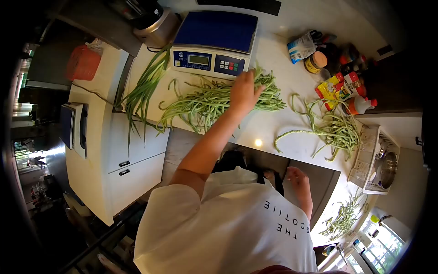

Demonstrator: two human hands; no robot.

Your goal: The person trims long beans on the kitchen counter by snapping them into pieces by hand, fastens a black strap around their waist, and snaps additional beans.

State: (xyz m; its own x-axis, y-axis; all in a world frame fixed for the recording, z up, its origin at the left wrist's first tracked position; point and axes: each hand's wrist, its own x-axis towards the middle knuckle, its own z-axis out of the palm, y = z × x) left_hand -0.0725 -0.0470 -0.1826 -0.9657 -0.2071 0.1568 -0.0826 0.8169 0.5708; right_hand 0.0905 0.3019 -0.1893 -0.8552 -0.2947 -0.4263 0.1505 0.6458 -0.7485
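Observation:
A large pile of long green beans [205, 102] lies on the counter just below the scale. My left hand [244, 93] reaches over the right part of this pile and touches it, thumb apart from the fingers. Close to my body, by the counter's front edge, my right hand [299, 180] hangs with its fingers curled and nothing visible in them. A smaller heap of long beans [340, 130] sits farther right on the counter. The digital scale [211, 43], with a blue platform and a keypad, stands right behind the big pile.
Long green leaves like scallions [146, 89] droop over the counter's left edge. Sauce bottles and packets [335, 86] crowd the back right. A dish rack [365, 160] holds a metal bowl. More beans [343, 217] lie near the window. A red basket [84, 63] is at far left.

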